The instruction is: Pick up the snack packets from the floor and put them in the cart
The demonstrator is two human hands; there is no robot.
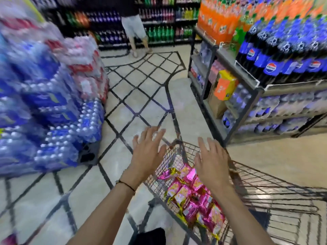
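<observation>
Left grip (147,154) and right grip (212,161) hover spread open and empty over the wire cart (276,177), pink snack packets (191,193) heaped inside just beneath them, on a pale floor (141,96) with dark diamond lines, water packs (53,112) to the left and a soda shelf (256,89) to the right

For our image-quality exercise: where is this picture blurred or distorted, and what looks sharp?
Head view: motion blur smears the water packs at left and soda shelves at right; the wide lens bends the floor lines; the left hand, right hand and snack packets look sharpest.
</observation>
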